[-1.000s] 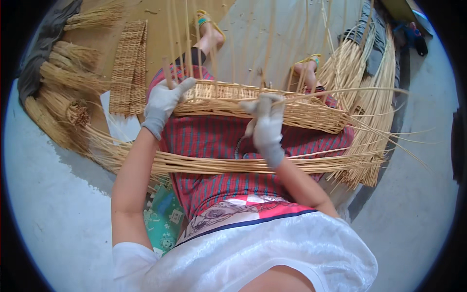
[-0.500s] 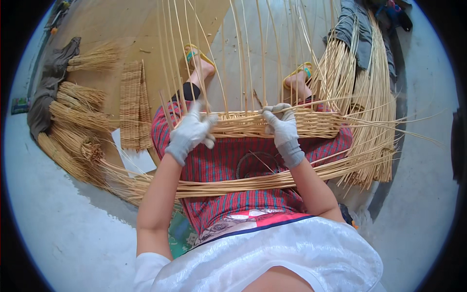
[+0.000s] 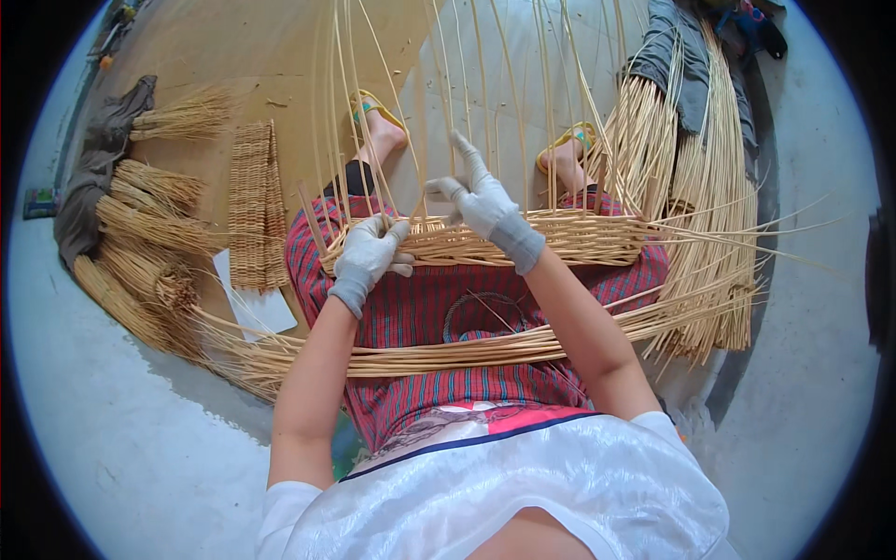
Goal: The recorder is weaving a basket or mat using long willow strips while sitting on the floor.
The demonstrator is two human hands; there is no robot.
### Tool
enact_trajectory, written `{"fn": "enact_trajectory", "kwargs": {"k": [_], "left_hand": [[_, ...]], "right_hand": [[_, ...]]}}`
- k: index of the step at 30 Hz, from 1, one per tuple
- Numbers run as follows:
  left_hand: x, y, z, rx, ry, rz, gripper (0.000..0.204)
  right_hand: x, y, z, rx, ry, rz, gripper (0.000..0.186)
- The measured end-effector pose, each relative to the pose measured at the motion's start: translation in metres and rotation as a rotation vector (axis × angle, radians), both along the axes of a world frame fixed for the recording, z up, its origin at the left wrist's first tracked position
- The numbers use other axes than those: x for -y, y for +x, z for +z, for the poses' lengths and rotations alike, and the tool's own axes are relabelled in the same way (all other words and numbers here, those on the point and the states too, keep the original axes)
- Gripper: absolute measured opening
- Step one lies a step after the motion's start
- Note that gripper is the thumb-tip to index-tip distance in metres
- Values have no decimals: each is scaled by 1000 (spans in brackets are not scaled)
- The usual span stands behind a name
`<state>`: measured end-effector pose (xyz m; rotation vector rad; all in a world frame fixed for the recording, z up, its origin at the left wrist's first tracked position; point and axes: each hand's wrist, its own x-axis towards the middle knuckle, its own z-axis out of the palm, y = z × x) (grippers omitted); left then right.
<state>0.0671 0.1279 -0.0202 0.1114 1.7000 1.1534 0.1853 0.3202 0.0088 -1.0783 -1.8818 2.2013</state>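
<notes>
Two floor surfaces: pale grey floor lies around the person, and a brown sheet covers its far left part.
Lap: red striped cloth covers the legs; beyond its far edge, the feet wear yellow sandals.
Left side of floor: short straw bundles lie near a dark grey cloth. Between them and the left edge of the lap lies a flat woven panel, with white paper at its near end.
Right side of floor: long straw bundles lie beyond the right edge of the lap, partly under a grey cloth.
Rods: one loose sheaf of thin, smooth rods crosses the lap, bending slightly.
Basket: this long, narrow basket of tight weave rests across the far edge of the lap. Tall thin stakes rise from it; its inside is mostly hidden.
Left hand: the gloved left hand is closed on the near rim, close to the basket's left end.
Right hand: the gloved right hand is open above the basket's middle, forefinger stretched, near the stakes.
</notes>
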Motion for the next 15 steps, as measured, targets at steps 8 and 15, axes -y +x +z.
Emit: {"fn": "enact_trajectory", "kwargs": {"k": [8, 15], "left_hand": [[3, -1, 5, -17, 39, -45, 26], [-2, 11, 2, -67, -63, 53, 27]], "right_hand": [[-1, -16, 1, -286, 333, -186, 70], [-10, -84, -31, -337, 1541, -121, 61]]}}
